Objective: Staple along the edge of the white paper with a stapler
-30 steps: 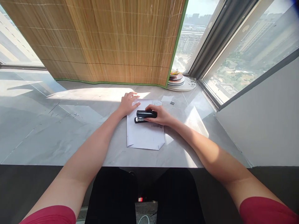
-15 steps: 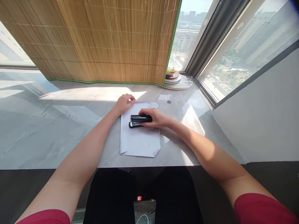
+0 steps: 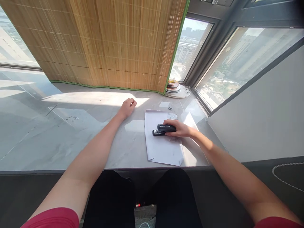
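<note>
My right hand (image 3: 179, 129) is wrapped around the back end of a black stapler (image 3: 163, 127), its jaws slightly apart and facing left. The stapler is over a stack of white paper sheets (image 3: 162, 150), whose lower corners are folded. Whether it touches the sheets I cannot tell. To the left of the paper and apart from it, my left hand (image 3: 127, 107) is closed on the counter, thumb and fingers curled together. Anything between those fingers is too small or hidden to make out.
Small metal bits (image 3: 75, 118) lie scattered on the grey marbled counter (image 3: 121, 145) at left. Short staple strips (image 3: 170, 108) lie beyond the paper. Stacked plates (image 3: 175, 90) stand in the window corner beside a hanging bamboo blind (image 3: 106, 47). A white wall (image 3: 256, 117) bounds the right.
My left hand has come away from the paper's upper left edge. The paper and the stapler in my right hand have shifted right. The view has also moved a little.
</note>
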`<action>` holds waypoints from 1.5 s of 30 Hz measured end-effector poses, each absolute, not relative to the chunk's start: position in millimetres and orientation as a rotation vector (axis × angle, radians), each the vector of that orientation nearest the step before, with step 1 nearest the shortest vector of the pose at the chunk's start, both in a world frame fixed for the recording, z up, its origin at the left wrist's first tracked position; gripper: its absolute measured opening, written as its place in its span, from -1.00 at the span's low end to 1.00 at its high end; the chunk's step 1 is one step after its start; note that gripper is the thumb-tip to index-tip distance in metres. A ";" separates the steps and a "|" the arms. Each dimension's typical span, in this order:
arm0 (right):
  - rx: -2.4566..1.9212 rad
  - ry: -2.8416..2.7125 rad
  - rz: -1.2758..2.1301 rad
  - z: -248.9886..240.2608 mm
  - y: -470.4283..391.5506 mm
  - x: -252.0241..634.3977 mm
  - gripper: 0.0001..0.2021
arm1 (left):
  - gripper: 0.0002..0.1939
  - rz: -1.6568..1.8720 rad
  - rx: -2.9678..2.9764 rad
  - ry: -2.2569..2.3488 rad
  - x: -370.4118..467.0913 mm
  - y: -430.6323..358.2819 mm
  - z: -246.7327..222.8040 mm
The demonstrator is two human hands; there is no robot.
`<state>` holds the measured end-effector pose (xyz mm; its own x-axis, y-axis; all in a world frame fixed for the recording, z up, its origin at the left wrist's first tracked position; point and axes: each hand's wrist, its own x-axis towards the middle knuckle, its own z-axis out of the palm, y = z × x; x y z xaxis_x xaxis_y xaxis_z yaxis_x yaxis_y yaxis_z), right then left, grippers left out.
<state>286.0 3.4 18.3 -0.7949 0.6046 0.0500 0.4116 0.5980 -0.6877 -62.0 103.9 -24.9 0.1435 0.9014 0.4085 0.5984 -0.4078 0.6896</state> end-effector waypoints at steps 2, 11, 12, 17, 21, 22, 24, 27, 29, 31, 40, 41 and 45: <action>-0.918 -2.531 1.017 19.2 -2.3 308.7 -0.63 | -0.78 1.143 2.059 1.441 -61.4 103.9 -24.4; -1.206 -2.036 0.567 -5.1 48.2 313.1 -0.32 | -0.55 1.244 1.911 1.439 -63.6 99.1 -18.8; -1.270 -2.101 0.471 -10.3 56.3 307.1 -0.31 | -0.52 1.255 1.861 1.439 -64.5 98.4 -18.4; -1.562 -2.453 0.318 -31.9 76.5 285.4 -0.09 | -0.42 1.363 1.593 1.408 -66.9 97.8 -19.1; -1.552 -2.567 0.269 -33.1 78.5 263.6 -0.12 | -0.39 1.440 1.438 1.311 -67.5 98.5 -17.8; -1.555 -2.576 0.264 -31.9 79.7 254.0 -0.13 | -0.39 1.468 1.387 1.274 -68.7 98.4 -16.2; -1.565 -2.587 0.254 -29.7 83.8 229.3 -0.15 | -0.39 1.520 1.278 1.160 -73.4 98.0 -11.4; -1.551 -2.589 0.245 -28.8 91.1 186.9 -0.17 | -0.40 1.580 1.156 0.966 -84.7 97.2 -2.6; -1.536 -2.587 0.247 -29.5 94.1 164.3 -0.18 | -0.39 1.611 1.126 0.920 -91.1 96.6 1.7; -1.525 -2.587 0.254 -30.2 95.2 151.5 -0.19 | -0.38 1.610 1.141 0.945 -93.7 96.0 3.5; -1.502 -2.597 0.305 -25.4 108.8 158.8 -0.17 | -0.39 1.510 1.330 1.035 -75.9 95.5 -5.4; -1.508 -2.599 0.305 -25.3 111.1 160.4 -0.16 | -0.43 1.478 1.366 1.042 -74.4 95.4 -6.2; -1.526 -2.605 0.290 -27.0 114.8 176.5 -0.15 | -0.49 1.316 1.495 1.022 -71.9 93.5 -7.9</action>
